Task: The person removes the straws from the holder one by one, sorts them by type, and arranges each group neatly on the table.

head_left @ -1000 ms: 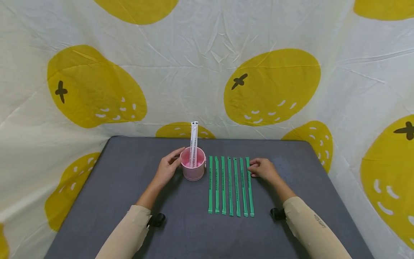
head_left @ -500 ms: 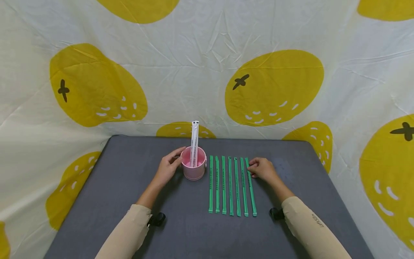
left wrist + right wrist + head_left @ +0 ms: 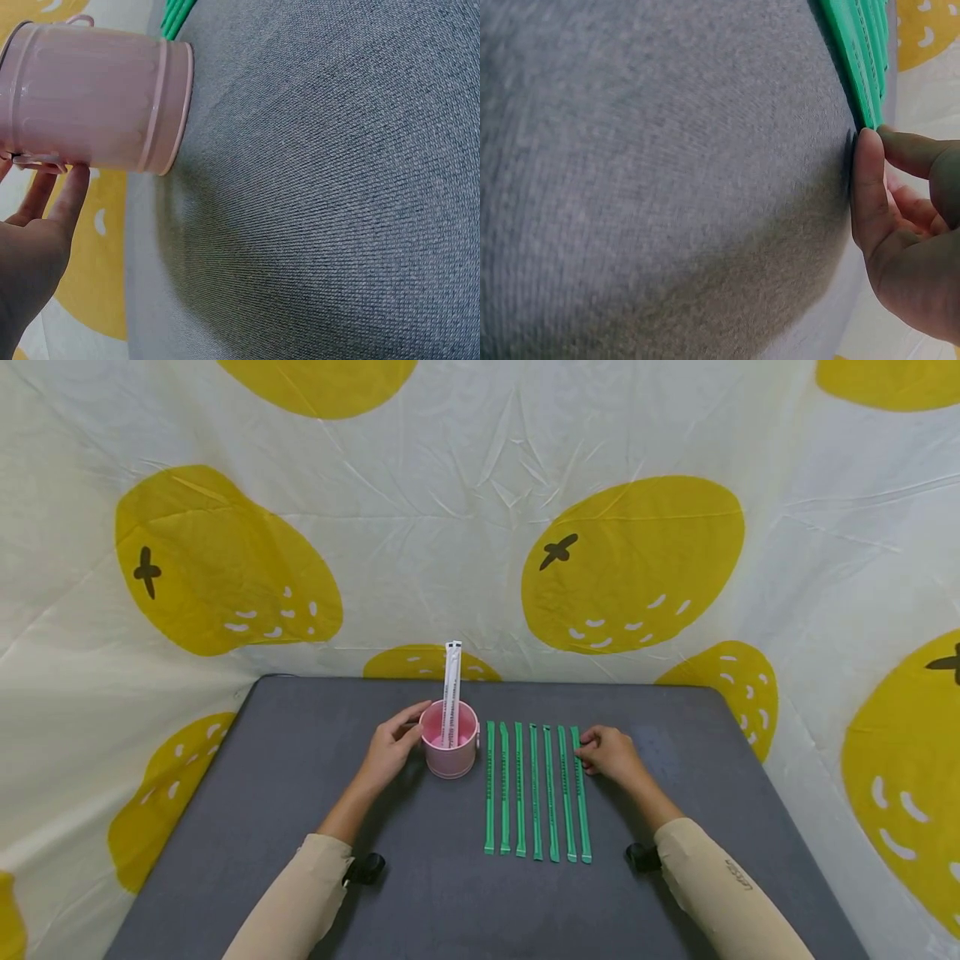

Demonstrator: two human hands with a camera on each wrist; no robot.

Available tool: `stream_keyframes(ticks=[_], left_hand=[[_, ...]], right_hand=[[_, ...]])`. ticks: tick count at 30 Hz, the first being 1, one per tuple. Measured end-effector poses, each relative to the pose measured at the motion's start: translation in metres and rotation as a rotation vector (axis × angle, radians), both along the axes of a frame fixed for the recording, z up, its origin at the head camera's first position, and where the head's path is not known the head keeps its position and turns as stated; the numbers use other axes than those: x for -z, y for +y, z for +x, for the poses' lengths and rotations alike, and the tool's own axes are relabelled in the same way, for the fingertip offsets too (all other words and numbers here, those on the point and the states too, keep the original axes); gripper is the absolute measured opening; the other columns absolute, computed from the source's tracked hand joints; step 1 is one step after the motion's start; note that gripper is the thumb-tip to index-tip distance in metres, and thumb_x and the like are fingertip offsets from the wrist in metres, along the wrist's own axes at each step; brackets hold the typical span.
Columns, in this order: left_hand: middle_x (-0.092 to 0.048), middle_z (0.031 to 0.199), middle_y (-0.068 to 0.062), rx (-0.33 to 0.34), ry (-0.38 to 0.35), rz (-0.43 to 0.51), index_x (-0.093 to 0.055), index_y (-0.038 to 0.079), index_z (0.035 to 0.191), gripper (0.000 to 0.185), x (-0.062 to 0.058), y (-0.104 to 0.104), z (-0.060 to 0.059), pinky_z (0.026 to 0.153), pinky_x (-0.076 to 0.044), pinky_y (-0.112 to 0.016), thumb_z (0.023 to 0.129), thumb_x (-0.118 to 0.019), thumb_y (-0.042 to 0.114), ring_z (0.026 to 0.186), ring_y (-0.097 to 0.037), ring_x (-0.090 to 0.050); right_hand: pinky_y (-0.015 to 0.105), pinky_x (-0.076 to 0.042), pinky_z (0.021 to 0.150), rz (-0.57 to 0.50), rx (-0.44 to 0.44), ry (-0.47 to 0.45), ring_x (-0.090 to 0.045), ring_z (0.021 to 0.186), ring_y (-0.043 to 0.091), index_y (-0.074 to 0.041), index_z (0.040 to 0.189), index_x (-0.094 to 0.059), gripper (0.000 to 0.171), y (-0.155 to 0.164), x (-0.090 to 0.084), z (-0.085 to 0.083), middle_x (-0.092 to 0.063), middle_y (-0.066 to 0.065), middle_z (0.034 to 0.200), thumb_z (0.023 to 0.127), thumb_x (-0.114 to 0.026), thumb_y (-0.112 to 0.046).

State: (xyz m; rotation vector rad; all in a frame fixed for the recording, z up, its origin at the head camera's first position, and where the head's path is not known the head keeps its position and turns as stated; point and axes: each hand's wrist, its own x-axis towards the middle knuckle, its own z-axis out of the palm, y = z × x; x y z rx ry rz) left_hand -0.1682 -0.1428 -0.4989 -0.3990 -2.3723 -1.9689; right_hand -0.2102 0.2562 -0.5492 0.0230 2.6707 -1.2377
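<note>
Fingers (image 3: 71, 196) of our left hand (image 3: 388, 750) rest nearly straight against the pink cup (image 3: 449, 750) at its nine o'clock side — touching, not wrapped. Our right hand (image 3: 611, 752) curls thumb and fingertips onto the outermost green stick (image 3: 580, 793), at three o'clock of the cup, on the grey table (image 3: 262, 793) — a white stick (image 3: 450, 693) stands in the cup

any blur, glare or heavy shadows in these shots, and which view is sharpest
Head view: sharpest, evenly lit, only soft shadows beside the pink cup and the green sticks; edges of the frame bow slightly. Left wrist view: mat weave crisp, mild sheen on the cup, left hand soft. Right wrist view: blurriest, near mat smeared, a dark shadow under the right hand fingertips.
</note>
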Motion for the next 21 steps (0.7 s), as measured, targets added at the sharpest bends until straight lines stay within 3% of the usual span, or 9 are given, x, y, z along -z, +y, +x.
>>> stream_keyframes(ticks=[4, 8, 10, 13, 16, 21], left_hand=[[-0.059, 0.131, -0.037, -0.004, 0.007, 0.004, -0.054, -0.01, 0.143, 0.042, 0.0, 0.001, -0.001, 0.077, -0.054, -0.021, 0.102, -0.058, -0.002, 0.103, -0.055, -0.058], [-0.06, 0.13, -0.037, -0.014, 0.01, -0.013, -0.055, -0.009, 0.142, 0.042, 0.0, 0.001, 0.0, 0.079, -0.056, -0.027, 0.102, -0.06, 0.001, 0.096, -0.032, -0.065], [-0.06, 0.131, -0.036, -0.013, 0.006, -0.021, -0.055, -0.009, 0.142, 0.042, 0.0, 0.0, 0.001, 0.081, -0.057, -0.032, 0.102, -0.061, 0.003, 0.096, -0.028, -0.065], [-0.059, 0.133, -0.036, -0.002, -0.004, -0.019, -0.054, -0.007, 0.144, 0.043, 0.002, -0.001, 0.001, 0.085, -0.058, -0.037, 0.103, -0.061, 0.005, 0.103, -0.04, -0.064], [-0.058, 0.138, -0.034, -0.001, -0.015, -0.024, -0.053, -0.005, 0.146, 0.044, 0.013, -0.003, -0.005, 0.087, -0.058, -0.036, 0.103, -0.059, 0.003, 0.114, -0.053, -0.058], [-0.059, 0.138, -0.032, -0.017, 0.014, -0.025, -0.053, -0.003, 0.147, 0.044, 0.033, -0.005, -0.015, 0.085, -0.057, -0.032, 0.103, -0.056, -0.002, 0.113, -0.052, -0.058]], right_hand=[[0.029, -0.061, 0.059, 0.009, -0.014, 0.013, -0.07, 0.064, 0.013, 0.008, 0.116, -0.066, 0.027, 0.004, -0.001, -0.002, -0.075, 0.015, 0.088, 0.094, -0.073, -0.006], [0.03, -0.061, 0.061, 0.014, -0.04, 0.028, -0.071, 0.067, 0.015, 0.008, 0.116, -0.066, 0.027, 0.007, -0.003, -0.003, -0.075, 0.017, 0.09, 0.096, -0.072, -0.008], [0.031, -0.061, 0.06, 0.027, -0.045, 0.048, -0.071, 0.066, 0.016, 0.007, 0.116, -0.067, 0.027, 0.007, -0.006, -0.004, -0.075, 0.016, 0.092, 0.096, -0.071, -0.01], [0.032, -0.059, 0.06, 0.049, -0.061, 0.076, -0.069, 0.064, 0.016, 0.003, 0.118, -0.068, 0.027, 0.005, -0.014, -0.006, -0.076, 0.015, 0.095, 0.098, -0.07, -0.015], [0.033, -0.056, 0.063, 0.058, -0.094, 0.116, -0.067, 0.066, 0.016, 0.0, 0.121, -0.069, 0.029, -0.002, -0.025, -0.009, -0.075, 0.014, 0.1, 0.1, -0.069, -0.021], [0.035, -0.059, 0.072, -0.004, -0.159, 0.178, -0.071, 0.085, 0.025, -0.004, 0.124, -0.069, 0.031, -0.024, -0.043, -0.015, -0.074, 0.014, 0.109, 0.101, -0.069, -0.025]])
